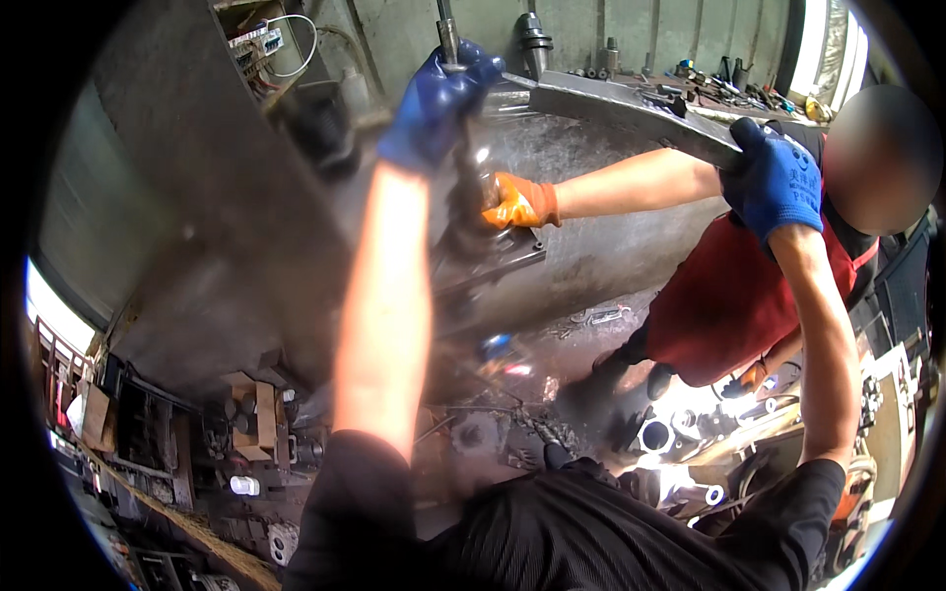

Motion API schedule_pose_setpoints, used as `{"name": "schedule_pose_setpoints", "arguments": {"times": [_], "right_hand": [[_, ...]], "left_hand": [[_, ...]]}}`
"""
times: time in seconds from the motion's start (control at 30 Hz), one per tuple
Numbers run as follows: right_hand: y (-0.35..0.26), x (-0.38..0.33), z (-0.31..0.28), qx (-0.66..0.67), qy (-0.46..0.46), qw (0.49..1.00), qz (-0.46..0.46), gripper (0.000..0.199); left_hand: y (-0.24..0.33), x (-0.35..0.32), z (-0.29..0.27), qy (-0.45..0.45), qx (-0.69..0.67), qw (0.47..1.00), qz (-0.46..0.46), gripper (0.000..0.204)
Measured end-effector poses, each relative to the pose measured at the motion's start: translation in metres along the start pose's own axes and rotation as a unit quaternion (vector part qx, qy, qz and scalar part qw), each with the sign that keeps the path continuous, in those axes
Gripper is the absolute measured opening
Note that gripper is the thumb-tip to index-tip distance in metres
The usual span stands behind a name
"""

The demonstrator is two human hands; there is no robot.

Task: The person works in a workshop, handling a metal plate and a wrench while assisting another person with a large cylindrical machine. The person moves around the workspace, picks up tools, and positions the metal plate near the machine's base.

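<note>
My left hand [441, 106], in a blue glove, is raised at the upper middle with its fingers closed round an upright metal rod [449, 41] with a thicker cylindrical part. My right hand [774, 182], also gloved in blue, is closed on the near right end of a long, flat grey metal bar [626, 113]. The bar slants up to the left, and its thin tip ends beside my left hand; whether they touch I cannot tell. Below my left hand, a co-worker's orange-gloved hand [520, 201] is at a blurred dark metal piece [471, 182].
The co-worker in a red apron [724, 295] stands close on the right, one arm reaching under the bar. Behind, a ledge [709, 98] carries small tools and a dark tool holder [533, 44]. Metal parts [680, 428] crowd the lower right; a cardboard box [258, 419] sits lower left.
</note>
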State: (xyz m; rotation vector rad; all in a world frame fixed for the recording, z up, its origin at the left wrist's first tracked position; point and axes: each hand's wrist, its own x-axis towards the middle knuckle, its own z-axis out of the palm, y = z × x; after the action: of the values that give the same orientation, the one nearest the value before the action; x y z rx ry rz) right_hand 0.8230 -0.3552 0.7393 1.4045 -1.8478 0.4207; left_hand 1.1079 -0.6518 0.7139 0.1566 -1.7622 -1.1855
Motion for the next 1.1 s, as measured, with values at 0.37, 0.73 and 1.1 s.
{"name": "schedule_pose_setpoints", "arguments": {"times": [0.37,0.73,1.1], "right_hand": [[-0.055,0.005,0.000,-0.050,0.005,0.997,0.067,0.020],[-0.044,0.010,0.008,-0.079,0.022,0.996,0.025,0.026],[-0.030,0.010,0.047,-0.054,0.067,0.996,0.009,0.020]], "left_hand": [[0.008,0.009,0.009,-0.018,-0.145,0.987,-0.073,0.025],[-0.009,0.041,0.017,0.101,-0.152,0.976,-0.115,0.043],[-0.047,0.069,0.018,0.200,-0.073,0.974,-0.080,0.030]]}}
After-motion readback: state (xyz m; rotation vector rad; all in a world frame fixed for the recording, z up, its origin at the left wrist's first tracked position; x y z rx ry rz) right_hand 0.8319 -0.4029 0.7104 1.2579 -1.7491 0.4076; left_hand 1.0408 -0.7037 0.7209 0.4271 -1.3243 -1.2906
